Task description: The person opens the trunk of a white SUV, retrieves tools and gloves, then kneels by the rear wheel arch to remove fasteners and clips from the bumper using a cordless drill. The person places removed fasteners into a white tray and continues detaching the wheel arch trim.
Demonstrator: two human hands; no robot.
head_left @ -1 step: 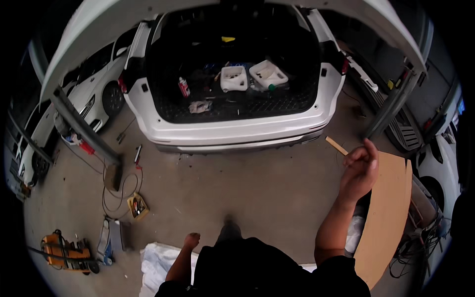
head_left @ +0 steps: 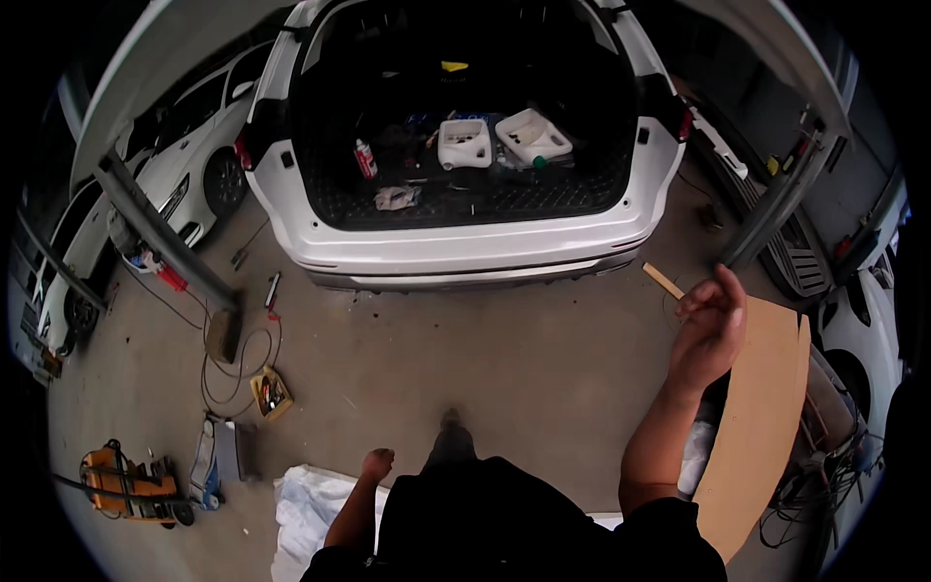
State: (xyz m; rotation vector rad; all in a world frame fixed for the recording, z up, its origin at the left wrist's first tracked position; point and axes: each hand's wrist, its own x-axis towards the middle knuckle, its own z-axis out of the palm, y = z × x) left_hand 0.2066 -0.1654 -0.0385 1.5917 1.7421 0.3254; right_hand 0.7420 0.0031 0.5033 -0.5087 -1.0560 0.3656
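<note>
My right hand (head_left: 713,330) is raised at the right, with one finger stretched up and the others loosely curled. Nothing shows in it. Behind it in the picture stands out a large sheet of brown cardboard (head_left: 761,407); whether they touch I cannot tell. Just beyond the fingers is a thin wooden strip (head_left: 662,281). Low at my left side, my left hand (head_left: 378,464) is curled closed, with nothing visible in it, above a white sheet (head_left: 310,514). Ahead is a white car (head_left: 465,254) with its tailgate raised. Two cut-open white jugs (head_left: 465,144) and a spray can (head_left: 365,158) lie in its boot.
Lift posts (head_left: 175,233) stand on both sides. On the left floor are a coiled hose (head_left: 238,369), a yellow tool box (head_left: 271,393), a floor jack (head_left: 206,466) and an orange machine (head_left: 126,485). Tangled cables (head_left: 815,485) hang at the right. Another white car (head_left: 208,145) is parked left.
The car and the floor items sit slightly higher in the picture. My foot shows more clearly in front of me. Both hands keep nearly the same pose.
</note>
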